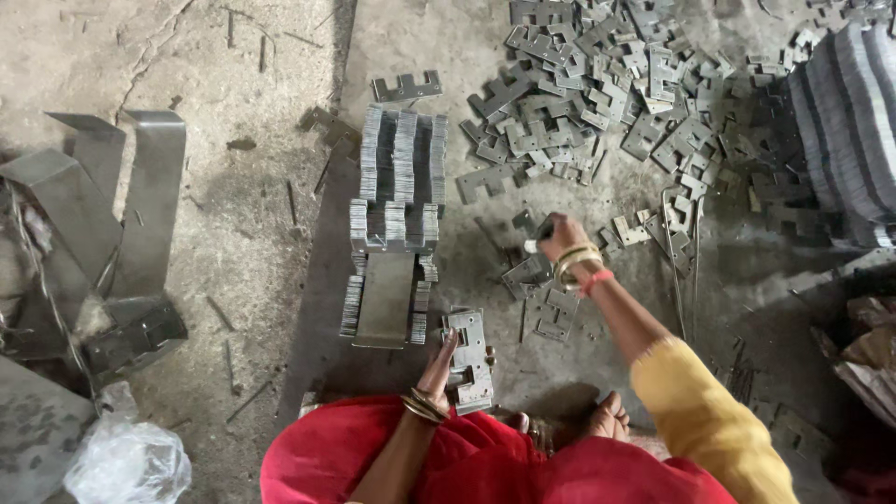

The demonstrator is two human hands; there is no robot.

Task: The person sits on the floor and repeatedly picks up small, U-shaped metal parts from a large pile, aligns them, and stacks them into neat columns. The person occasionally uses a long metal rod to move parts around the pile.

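Red cloth nearest; my left hand steadies stiff stacked plates, right hand clamped on one thin, sharp-edged plate.

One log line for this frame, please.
left hand: on small plate stack | right hand: reaching into loose plates | tall stacks: on floor

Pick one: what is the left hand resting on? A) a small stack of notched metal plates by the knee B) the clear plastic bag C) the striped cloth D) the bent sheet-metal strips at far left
A: the left hand lies against the small stack of notched metal plates just in front of the red garment, while the right hand reaches out to loose plates farther out on the floor.
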